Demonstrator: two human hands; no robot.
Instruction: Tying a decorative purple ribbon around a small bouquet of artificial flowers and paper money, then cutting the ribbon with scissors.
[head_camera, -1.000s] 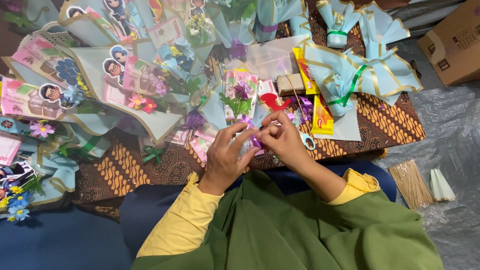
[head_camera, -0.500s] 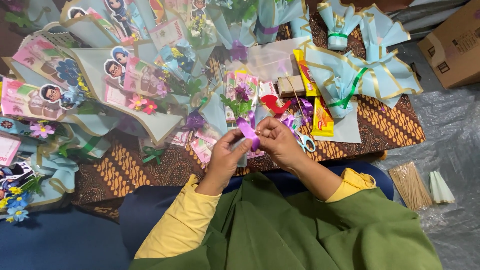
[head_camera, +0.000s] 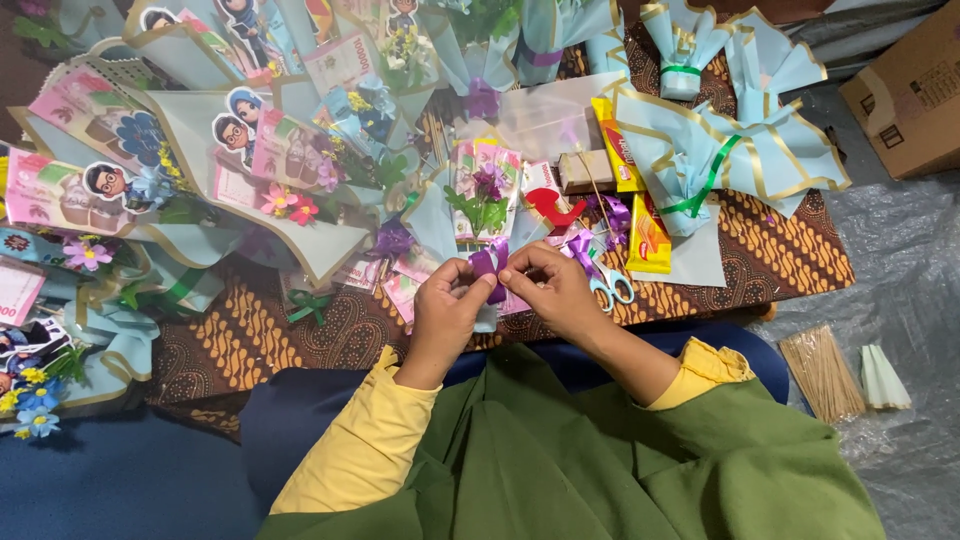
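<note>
Purple ribbon (head_camera: 489, 262) (glossy, folded), pinched between fingers (head_camera: 470, 283)

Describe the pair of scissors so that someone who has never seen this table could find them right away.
Start at the brown patterned cloth covering the table, then go to its near edge, where the right hand pinches a purple ribbon. Just beyond that hand lie the scissors, beside a yellow packet. Their pale blue looped handles set them apart from the curled purple ribbon scraps around them.
</note>
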